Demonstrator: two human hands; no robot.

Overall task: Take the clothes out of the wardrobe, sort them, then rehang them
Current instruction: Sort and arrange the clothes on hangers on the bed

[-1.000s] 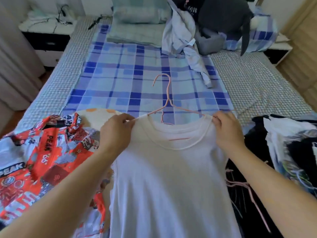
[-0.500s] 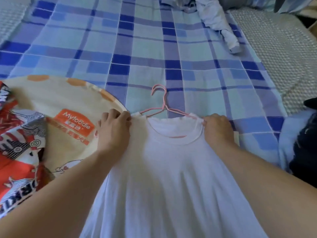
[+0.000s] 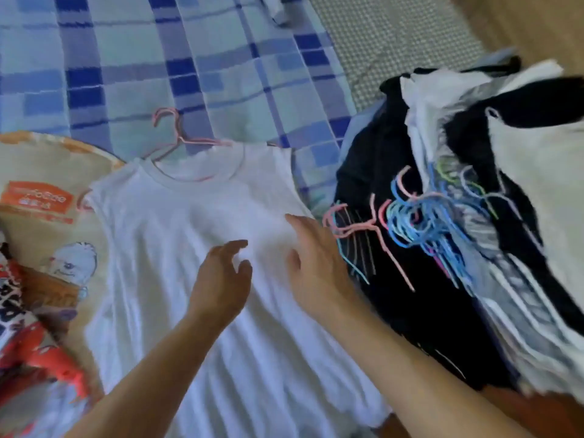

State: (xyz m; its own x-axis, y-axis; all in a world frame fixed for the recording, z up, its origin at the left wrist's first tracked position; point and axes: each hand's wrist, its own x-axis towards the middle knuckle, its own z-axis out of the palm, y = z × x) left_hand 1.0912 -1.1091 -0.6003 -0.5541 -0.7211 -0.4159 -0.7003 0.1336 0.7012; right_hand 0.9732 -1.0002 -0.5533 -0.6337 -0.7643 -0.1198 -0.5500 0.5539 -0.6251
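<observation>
A white sleeveless shirt (image 3: 177, 222) lies flat on the bed on a pink hanger (image 3: 172, 129), whose hook sticks out past the collar. My left hand (image 3: 221, 276) hovers over the shirt's middle with fingers loosely spread, holding nothing. My right hand (image 3: 311, 251) is flat and open at the shirt's right edge, next to a pile of dark and white clothes (image 3: 458, 222). On that pile lie several pink and blue hangers (image 3: 410, 213).
A cream printed garment (image 3: 41, 216) lies left of the white shirt, with a red patterned one (image 3: 28, 358) beyond it at the lower left. The blue checked bedspread (image 3: 158, 58) stretches behind. A grey textured cover (image 3: 395, 36) shows at the upper right.
Both hands have let go of the shirt's shoulders and drawn back over its middle. The shirt now lies flat on the bed. The view has swung right, showing the clothes pile and hangers.
</observation>
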